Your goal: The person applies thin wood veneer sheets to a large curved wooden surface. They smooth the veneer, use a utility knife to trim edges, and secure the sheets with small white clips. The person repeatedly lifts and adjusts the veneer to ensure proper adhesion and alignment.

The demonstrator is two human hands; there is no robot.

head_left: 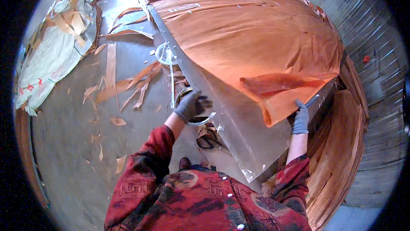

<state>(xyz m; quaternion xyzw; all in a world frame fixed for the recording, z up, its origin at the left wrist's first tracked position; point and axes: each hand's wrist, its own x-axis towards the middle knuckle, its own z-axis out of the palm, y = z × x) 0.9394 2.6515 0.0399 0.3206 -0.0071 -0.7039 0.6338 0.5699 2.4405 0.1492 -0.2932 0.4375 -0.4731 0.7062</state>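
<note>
A large orange wood veneer sheet [256, 38] covers most of a table, its near corner lifted and folded over. At that corner my right hand [300, 119], in a grey glove, is closed. A flat grey blade-like tool [313, 100] sticks out from it, and the sheet's edge lies against the fingers. My left hand [193, 105], in a dark grey glove, hangs left of the table edge, above a round container [199, 122]. Its fingers are loosely stretched to the right, with nothing visible in them. The hand hides part of the container.
Bare grey tabletop [252, 132] shows along the near edge. A roll of white tape [165, 54] hangs at the table's left side. Veneer scraps [112, 66] litter the floor. Stacked veneer [337, 150] stands at right, and a white sack [53, 55] lies on a pile at far left.
</note>
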